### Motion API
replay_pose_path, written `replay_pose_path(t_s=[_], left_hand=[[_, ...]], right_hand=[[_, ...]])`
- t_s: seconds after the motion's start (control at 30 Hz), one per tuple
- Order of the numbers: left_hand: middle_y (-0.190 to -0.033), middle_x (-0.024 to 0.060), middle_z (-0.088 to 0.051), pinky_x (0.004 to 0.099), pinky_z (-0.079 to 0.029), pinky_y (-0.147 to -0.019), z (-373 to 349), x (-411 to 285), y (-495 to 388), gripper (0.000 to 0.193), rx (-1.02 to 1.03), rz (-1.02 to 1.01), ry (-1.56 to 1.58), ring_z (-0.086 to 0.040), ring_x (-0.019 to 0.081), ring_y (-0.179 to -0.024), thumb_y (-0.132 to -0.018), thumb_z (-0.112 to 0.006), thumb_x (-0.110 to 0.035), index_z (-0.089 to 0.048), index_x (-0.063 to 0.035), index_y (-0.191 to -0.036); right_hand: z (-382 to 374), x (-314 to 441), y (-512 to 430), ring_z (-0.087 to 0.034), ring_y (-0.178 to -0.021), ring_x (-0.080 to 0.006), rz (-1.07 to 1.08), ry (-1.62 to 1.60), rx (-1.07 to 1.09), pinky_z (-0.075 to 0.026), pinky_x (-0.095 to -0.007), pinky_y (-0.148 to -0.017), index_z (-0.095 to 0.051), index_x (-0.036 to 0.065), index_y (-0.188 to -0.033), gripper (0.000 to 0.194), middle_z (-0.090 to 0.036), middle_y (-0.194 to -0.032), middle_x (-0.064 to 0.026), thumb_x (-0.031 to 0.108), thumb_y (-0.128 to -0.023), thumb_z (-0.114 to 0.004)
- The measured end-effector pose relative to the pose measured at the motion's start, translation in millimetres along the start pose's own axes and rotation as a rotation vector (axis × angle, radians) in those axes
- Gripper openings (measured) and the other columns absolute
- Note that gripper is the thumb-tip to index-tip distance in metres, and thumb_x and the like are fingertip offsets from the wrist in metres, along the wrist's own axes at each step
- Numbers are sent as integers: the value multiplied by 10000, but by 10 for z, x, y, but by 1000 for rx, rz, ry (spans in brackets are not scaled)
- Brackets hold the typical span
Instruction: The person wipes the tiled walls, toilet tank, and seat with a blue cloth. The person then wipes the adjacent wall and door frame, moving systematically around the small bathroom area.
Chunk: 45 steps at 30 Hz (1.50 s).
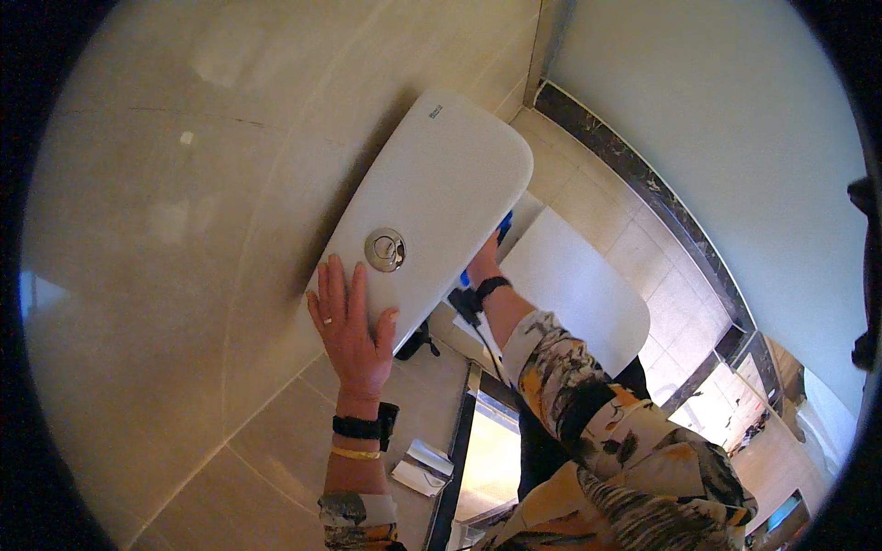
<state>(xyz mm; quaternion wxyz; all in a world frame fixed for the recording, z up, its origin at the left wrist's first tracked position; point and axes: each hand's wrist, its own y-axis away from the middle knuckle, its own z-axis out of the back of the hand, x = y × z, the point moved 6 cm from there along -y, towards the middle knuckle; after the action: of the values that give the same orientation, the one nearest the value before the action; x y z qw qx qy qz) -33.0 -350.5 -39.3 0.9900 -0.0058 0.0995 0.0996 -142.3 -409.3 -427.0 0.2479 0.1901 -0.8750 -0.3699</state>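
Observation:
A white toilet cistern stands against the tiled wall, with a round chrome flush button in its lid. My left hand lies flat on the near end of the lid, fingers apart, beside the button. My right hand reaches down at the front side of the cistern, partly hidden by its edge, holding something blue of which only bits show; what it is I cannot tell. Just beyond that hand is the closed white toilet lid. A black strap with a cord hangs near my right wrist.
Beige wall tiles rise behind the cistern. A chrome paper holder is on the tiled wall below, near a dark-edged opening. A frosted panel stands on a dark stone kerb at the right. A black object shows beneath the cistern.

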Motion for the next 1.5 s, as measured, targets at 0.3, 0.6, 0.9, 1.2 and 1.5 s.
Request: replay_pose_path(t_s=[0.3, 0.6, 0.9, 1.2, 1.5], left_hand=[[-1535, 167, -272, 578, -132, -1130, 28, -33, -25, 634, -17, -1, -14, -226, 367, -1421, -883, -555, -402, -413, -96, -1420], [-1529, 143, -295, 560, -152, -1134, 73, -61, 7, 601, -79, -6, 44, -248, 331, -1421, -863, -607, -326, -441, -115, -1402], [-1526, 120, -315, 540, -159, -1140, 28, -18, 3, 590, -122, 5, 39, -276, 307, -1412, -856, -610, -356, -473, -128, -1382], [-1525, 125, -315, 543, -151, -1139, 64, -17, 2, 598, -110, 6, 67, -272, 313, -1414, -842, -628, -347, -481, -122, -1376], [-1517, 119, -333, 552, -149, -1136, 75, -6, 0, 586, -101, 29, 91, -290, 312, -1405, -832, -639, -349, -503, -122, -1355]], right_hand=[[-85, -1071, 1361, -534, -1162, -323, -482, 90, 51, -422, -418, -1022, -505, 53, -1288, 495, -581, -1262, -143, 421, -992, -355], [-279, 916, 754, -612, -945, -415, 267, 1425, 116, -472, -470, -824, -584, -20, -1091, 422, -650, -951, -268, 362, -948, -477], [-474, 1796, 578, -606, -1025, -354, 1362, 2360, 441, -474, -460, -873, -626, 54, -1038, 233, -622, -1144, -167, 168, -862, -524], [236, -127, 914, -607, -869, -275, 684, 2427, 1003, -444, -428, -749, -697, 133, -746, 176, -668, -797, -66, 264, -776, -584], [221, 584, 390, -604, -912, -259, 938, 2343, 1132, -460, -433, -756, -686, 161, -813, 146, -662, -872, -50, 265, -787, -588]])
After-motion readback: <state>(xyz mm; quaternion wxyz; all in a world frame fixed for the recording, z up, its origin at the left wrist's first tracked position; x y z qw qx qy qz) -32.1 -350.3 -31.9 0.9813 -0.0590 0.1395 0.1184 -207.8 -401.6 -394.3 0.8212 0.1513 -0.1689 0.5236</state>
